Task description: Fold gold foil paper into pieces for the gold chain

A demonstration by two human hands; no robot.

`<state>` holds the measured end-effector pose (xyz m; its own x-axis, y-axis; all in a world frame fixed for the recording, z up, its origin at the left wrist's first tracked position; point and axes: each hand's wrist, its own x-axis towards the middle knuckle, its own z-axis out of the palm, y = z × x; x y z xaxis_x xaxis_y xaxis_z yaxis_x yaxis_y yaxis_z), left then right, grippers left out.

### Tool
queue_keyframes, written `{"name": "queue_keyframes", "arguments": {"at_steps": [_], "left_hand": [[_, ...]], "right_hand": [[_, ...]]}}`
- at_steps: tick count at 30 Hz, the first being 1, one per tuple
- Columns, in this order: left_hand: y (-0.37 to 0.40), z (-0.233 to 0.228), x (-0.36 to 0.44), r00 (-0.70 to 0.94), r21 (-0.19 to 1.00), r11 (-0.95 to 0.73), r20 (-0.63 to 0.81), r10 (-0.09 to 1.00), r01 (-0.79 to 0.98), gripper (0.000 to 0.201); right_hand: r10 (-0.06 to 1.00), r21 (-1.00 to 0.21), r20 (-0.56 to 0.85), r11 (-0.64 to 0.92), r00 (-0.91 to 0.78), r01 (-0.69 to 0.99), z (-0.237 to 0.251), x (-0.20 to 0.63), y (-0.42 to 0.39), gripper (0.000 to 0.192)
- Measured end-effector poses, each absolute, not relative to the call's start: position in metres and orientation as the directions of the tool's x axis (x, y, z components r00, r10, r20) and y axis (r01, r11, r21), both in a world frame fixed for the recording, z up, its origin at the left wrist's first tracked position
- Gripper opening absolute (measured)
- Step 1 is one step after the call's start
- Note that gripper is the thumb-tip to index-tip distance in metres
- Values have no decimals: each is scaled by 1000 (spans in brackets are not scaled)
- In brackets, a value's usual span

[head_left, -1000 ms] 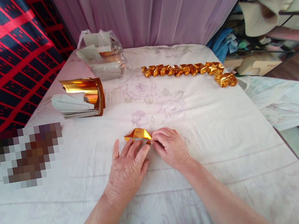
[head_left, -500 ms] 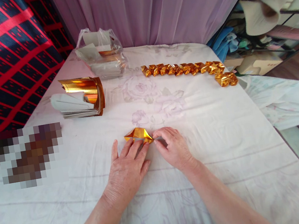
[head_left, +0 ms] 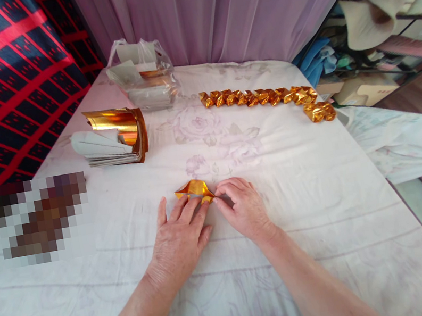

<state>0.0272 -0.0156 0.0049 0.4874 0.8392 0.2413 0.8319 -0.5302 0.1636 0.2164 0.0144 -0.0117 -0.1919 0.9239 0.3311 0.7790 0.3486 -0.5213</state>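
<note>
head view: gold foil piece (head_left: 194, 189) lies on the white sheet (head_left: 301, 191), long axis left-right, just ahead of both hands. your left hand (head_left: 179, 236) presses it flat, fingers spread; your right hand (head_left: 244, 209) pinches its right tip.

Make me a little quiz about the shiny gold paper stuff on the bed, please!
1. True or false: the left hand lies flat, fingers on the folded gold foil piece.
2. Which hand pinches that piece's right end?
A. left hand
B. right hand
3. Fill in: the row of finished gold folded pieces lies near the ___ curtain.

Key
1. True
2. B
3. Purple; the stack of gold foil sheets sits on the left of the floral sheet.
</note>
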Motion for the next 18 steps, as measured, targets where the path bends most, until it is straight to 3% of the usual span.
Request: {"name": "queue_keyframes", "arguments": {"at_steps": [18], "left_hand": [[-16, 4, 28, 495, 143, -533, 233, 837, 834, 36]], "right_hand": [[946, -512, 296, 275, -134, 814, -9, 209, 14, 10]]}}
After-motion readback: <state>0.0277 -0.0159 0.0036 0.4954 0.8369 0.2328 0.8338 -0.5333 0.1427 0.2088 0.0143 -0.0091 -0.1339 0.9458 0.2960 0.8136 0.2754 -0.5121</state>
